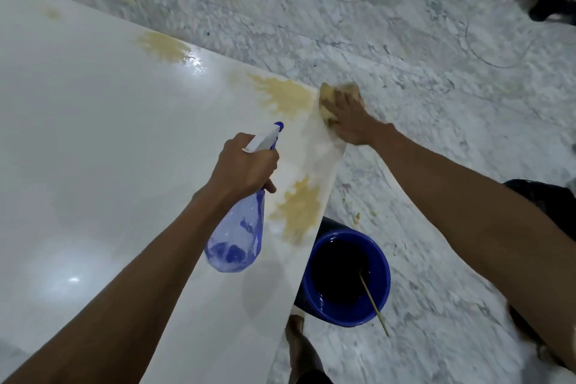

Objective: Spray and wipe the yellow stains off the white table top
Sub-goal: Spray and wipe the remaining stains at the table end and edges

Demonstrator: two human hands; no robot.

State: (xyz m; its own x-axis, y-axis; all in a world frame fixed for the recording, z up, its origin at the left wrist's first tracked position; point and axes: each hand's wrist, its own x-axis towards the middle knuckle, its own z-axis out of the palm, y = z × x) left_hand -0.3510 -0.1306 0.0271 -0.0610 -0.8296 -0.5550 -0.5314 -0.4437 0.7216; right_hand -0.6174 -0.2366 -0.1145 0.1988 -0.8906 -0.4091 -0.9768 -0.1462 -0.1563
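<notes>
While the left hand (246, 165) is wrapped around the neck of the blue spray bottle (237, 237), nozzle aimed forward along the white table top (93, 134), the nearest yellow stain (299, 209) lies just right of that bottle, against the table's right edge. Farther on, a larger stain (285, 97) sits ahead of the nozzle, and immediately to its right the right hand (349, 121) presses flat on a yellowed sponge (330, 97) at the table corner. So the right hand looks nearer the far stain, which lies leftward from the sponge. Below the edge stands a blue bucket (383, 274).
</notes>
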